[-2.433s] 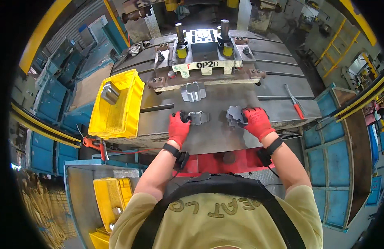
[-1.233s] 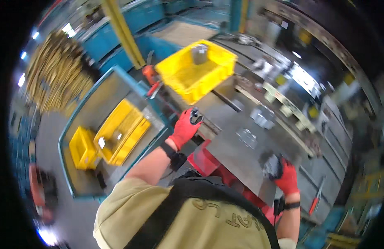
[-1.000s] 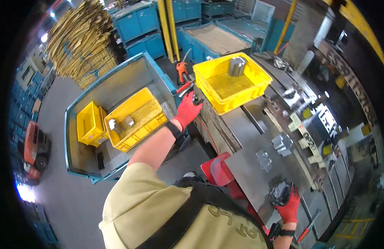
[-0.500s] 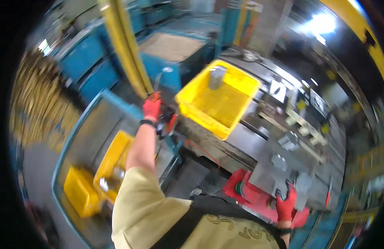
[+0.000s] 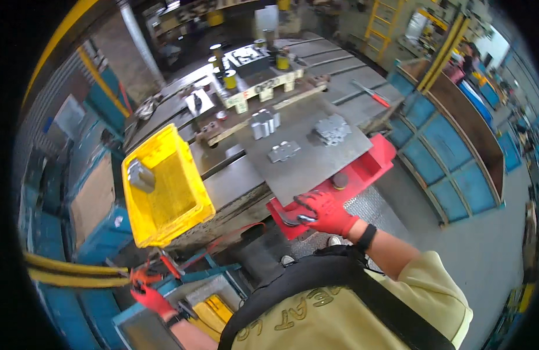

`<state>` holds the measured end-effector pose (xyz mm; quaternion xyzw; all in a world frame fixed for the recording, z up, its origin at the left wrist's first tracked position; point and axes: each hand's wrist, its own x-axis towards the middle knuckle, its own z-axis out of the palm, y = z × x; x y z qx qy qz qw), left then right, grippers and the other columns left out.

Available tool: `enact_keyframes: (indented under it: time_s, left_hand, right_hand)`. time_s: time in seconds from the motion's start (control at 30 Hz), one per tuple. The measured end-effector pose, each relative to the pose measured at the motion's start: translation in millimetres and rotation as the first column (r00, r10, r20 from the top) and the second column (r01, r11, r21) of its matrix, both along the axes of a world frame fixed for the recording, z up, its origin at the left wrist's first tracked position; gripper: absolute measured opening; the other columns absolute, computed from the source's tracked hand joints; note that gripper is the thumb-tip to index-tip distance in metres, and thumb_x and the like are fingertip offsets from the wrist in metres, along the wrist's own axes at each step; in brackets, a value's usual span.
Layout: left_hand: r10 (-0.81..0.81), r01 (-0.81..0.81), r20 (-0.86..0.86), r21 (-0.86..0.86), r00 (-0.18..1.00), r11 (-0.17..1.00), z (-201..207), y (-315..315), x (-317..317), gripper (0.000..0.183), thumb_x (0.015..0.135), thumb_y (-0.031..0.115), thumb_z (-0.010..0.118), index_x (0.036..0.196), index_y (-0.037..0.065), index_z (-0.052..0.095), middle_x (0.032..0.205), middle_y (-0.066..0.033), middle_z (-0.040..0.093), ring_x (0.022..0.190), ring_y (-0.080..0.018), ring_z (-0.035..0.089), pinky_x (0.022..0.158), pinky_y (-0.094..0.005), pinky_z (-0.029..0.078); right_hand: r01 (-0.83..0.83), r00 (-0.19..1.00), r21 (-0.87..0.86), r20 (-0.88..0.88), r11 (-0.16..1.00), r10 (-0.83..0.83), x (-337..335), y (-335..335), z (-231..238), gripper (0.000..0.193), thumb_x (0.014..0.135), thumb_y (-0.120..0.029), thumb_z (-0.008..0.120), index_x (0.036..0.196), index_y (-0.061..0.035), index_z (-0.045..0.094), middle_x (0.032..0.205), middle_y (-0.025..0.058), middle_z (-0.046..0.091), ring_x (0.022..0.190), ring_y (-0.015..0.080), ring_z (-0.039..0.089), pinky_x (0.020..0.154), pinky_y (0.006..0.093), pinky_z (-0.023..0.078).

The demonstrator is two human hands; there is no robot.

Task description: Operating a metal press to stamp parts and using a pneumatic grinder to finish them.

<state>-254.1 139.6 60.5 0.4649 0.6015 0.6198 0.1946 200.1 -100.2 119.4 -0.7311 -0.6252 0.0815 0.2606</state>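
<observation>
My right hand, in a red glove, reaches over the red tray at the near edge of the metal plate. Its fingers curl round a small dark, silvery thing that they mostly hide. On the left, my red-gloved left hand is at the end of a yellow post, fingers apart, beside a red-handled tool. Grey toothed metal pieces lie on the plate: an upright stack, a low flat group and a spread pile.
A yellow bin holding another metal stack stands left of the plate. Behind it is a fixture with yellow-topped posts. Red-handled pliers lie at the far right. A blue-framed cart with yellow bins is below left; blue containers stand right.
The view has swung to the right. My right hand has moved from the plate's near corner to the red tray, its fingers now curled. My left hand stays by the yellow post.
</observation>
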Motion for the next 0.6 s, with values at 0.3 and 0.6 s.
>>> enact_keyframes:
  time_s: [0.3, 0.6]
  left_hand:
    - [-0.49, 0.527, -0.32, 0.036, 0.811, 0.849, 127, -81, 139, 0.02, 0.075, 0.013, 0.051, 0.091, 0.0, 0.051, 0.08, -0.0086, 0.053, 0.071, -0.0148, 0.051, 0.064, -0.0268, 0.041]
    - [-0.844, 0.855, -0.42, -0.242, 0.334, 0.459, 179, -105, 242, 0.022, 0.078, 0.012, 0.049, 0.093, -0.003, 0.046, 0.081, -0.0101, 0.051, 0.075, -0.0166, 0.049, 0.067, -0.028, 0.04]
  right_hand:
    - [-0.381, 0.919, 0.119, -0.059, 0.917, 0.389, -57, 50, 14, 0.07, 0.053, -0.03, 0.069, 0.112, -0.0022, 0.042, 0.11, 0.016, 0.045, 0.104, 0.0308, 0.041, 0.086, 0.0394, 0.033]
    - [-0.183, 0.838, 0.293, -0.452, 0.938, 0.305, -98, 92, 32, 0.092, 0.05, -0.028, 0.068, 0.123, 0.0008, 0.02, 0.116, 0.0193, 0.035, 0.11, 0.0305, 0.035, 0.092, 0.0369, 0.028]
